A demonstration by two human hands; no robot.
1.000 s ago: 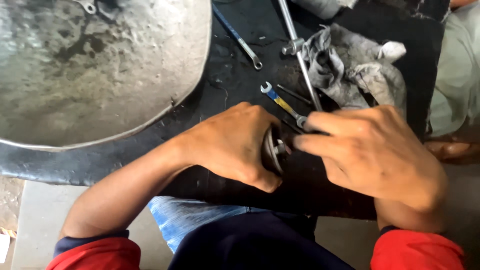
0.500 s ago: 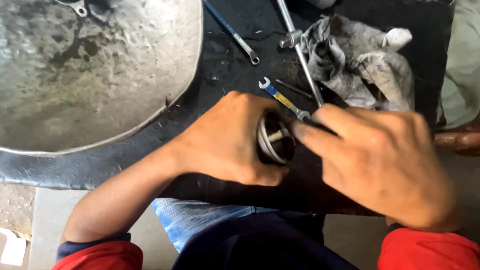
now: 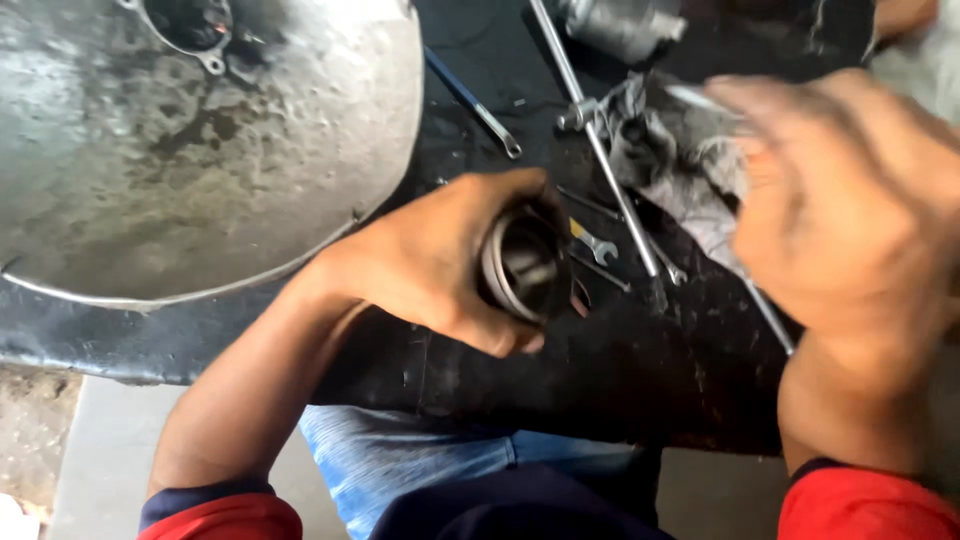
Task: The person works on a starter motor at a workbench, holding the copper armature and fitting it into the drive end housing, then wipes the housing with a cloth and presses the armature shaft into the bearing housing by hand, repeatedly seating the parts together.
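Here, the dark ringed metal cylinder sits low over the front part of the black workbench, its open end turned toward the camera so the hollow inside shows. The left hand is wrapped round its side, fingers curled close and thumb underneath, so the part is firmly gripped and lifted clear of the bench top. The right hand is up and away to the right, blurred with motion, hovering over the grey rag. Its fingers look loosely spread, and a thin bright sliver shows near their tips, but I cannot tell whether it holds anything.

Just beside the cylinder lies a small spanner. A long steel rod runs slantwise across the bench past the rag. Further back are a blue-handled wrench and a grey metal body at the top edge. A big dull round metal cover fills the left of the view.

As I judge it, the step in hand is holding the cylinder steady with one hand while the other is busy at the rag and tools. Any next move on the part calls for the left grip to keep the open end facing up and for the right hand to come back in close, past the rod and spanner
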